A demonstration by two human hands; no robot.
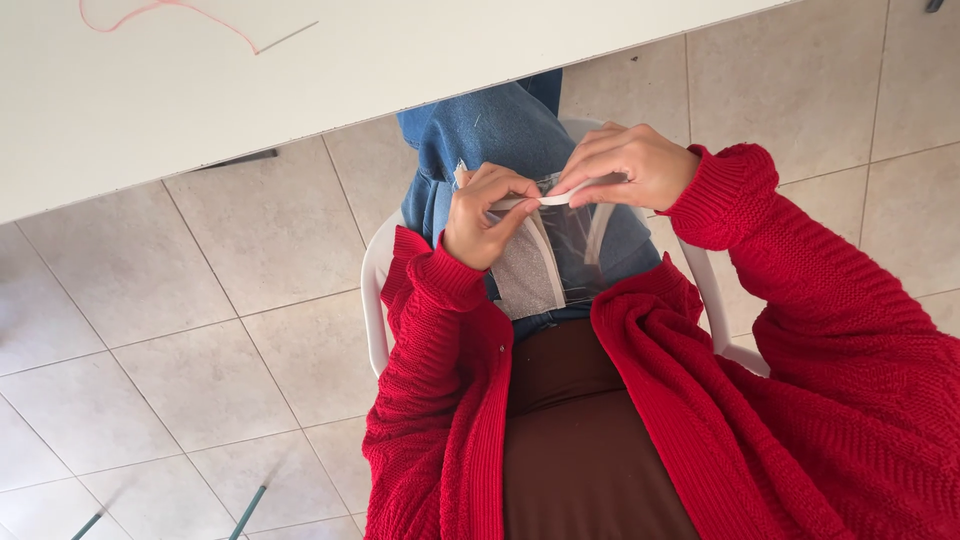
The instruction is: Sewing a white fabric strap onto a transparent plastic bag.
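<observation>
Over the lap, the left hand point(483, 215) and right hand point(625, 165) pinch the white top edge of a clear plastic bag point(570, 240). A grey fabric piece point(522, 272) sits in its left side. Far left, a pink thread point(170, 12) lies on the white table point(400, 50).

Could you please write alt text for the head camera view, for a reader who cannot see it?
Both hands, left hand and right hand, pinch the top of a clear plastic bag over a lap in jeans. The person wears a red cardigan, seated on a white chair at a white table.

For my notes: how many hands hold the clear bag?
2. The left hand pinches the clear bag at its top left; the right hand pinches its top right.
</observation>
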